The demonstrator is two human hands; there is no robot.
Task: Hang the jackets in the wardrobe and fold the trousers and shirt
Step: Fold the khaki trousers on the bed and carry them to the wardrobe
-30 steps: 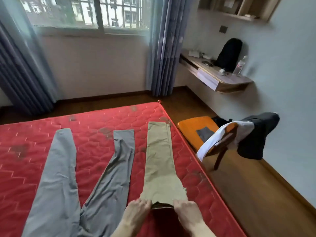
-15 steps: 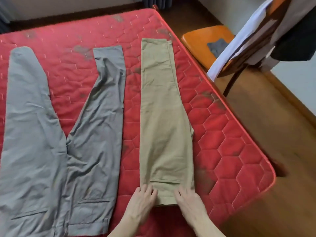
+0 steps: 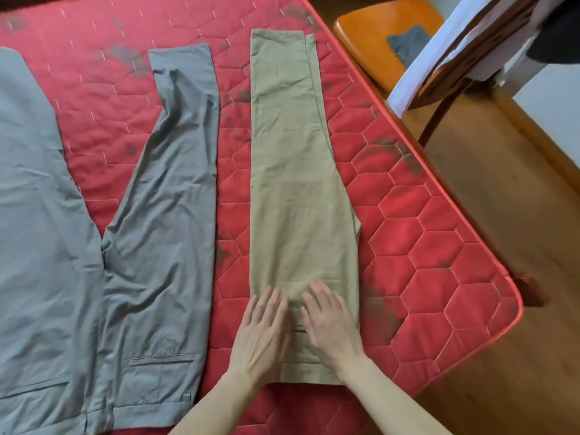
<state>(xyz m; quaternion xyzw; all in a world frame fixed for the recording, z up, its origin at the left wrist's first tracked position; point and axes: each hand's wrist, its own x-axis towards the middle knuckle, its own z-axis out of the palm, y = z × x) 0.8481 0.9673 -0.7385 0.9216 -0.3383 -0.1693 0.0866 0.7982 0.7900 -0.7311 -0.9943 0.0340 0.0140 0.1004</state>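
- while the grey trousers [image 3: 103, 246] lie unfolded well left of our fingers, stray cloth could snag.
- our left hand [image 3: 262, 334] and right hand [image 3: 332, 328] press flat, fingers slightly spread, on the khaki trousers [image 3: 298, 183]; uneven pushing could skew the legs stretching beyond our fingertips.

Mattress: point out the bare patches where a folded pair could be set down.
Bare red mattress lies right of the khaki trousers, up to the edge by the chair. More lies in the wedge between the grey trousers' legs. The strip between the two pairs is narrow. Both hands press the khaki waist.
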